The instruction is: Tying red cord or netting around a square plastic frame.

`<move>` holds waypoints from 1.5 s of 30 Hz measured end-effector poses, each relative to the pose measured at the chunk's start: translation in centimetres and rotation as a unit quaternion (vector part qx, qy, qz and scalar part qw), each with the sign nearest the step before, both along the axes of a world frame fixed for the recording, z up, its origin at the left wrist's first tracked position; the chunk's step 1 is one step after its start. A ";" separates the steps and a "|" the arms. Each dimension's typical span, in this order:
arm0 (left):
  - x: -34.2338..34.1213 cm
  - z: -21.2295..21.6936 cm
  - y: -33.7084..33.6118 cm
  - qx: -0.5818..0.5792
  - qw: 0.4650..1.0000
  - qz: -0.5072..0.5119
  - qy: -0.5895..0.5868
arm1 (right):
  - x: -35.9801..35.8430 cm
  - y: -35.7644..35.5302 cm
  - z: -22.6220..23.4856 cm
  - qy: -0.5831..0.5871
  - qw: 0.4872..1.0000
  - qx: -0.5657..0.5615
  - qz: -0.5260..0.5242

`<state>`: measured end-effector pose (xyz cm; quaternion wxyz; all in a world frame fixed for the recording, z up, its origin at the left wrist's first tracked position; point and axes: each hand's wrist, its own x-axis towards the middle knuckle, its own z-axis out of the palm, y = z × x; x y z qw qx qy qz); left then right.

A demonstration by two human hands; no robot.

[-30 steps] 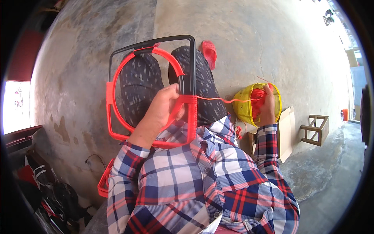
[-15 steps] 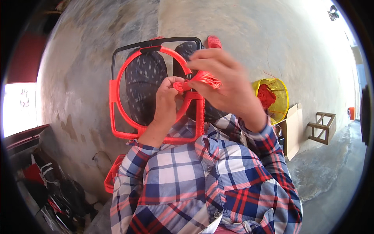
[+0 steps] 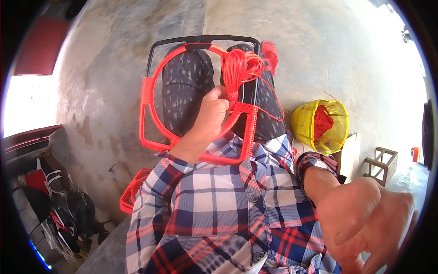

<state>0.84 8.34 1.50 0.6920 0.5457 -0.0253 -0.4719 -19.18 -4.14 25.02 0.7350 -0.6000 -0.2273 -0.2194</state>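
Note:
Across my lap rests a rectangular black metal frame (image 3: 157,41) with a round ring inside it. Much of the ring and the near bars are covered in tightly wound red cord (image 3: 145,91). My left hand (image 3: 212,112) is closed around the neck of a looped bundle of red cord (image 3: 235,71), at the ring's right side. From the wrapped right bar, a loose strand (image 3: 279,119) curves out and back up toward the bundle. My right hand (image 3: 365,219) is off the frame at lower right, close to the camera, fingers curled; what they hold, if anything, is hidden.
A yellow basket (image 3: 301,119) with red cord in it stands on the concrete floor to the right, near a cardboard piece (image 3: 350,153) and a small wooden stool (image 3: 385,166). Red wrapped work (image 3: 130,192) lies at my left side. Dark clutter (image 3: 68,205) fills the lower left.
My right hand has left the cord bundle and swung down to the right. The bundle now stands farther up over the ring in my left hand. The whole view has shifted slightly.

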 end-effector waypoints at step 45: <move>0.3 0.1 -0.2 -0.002 0.998 0.005 0.061 | 2.5 1.4 -4.3 -0.064 0.976 0.002 -0.209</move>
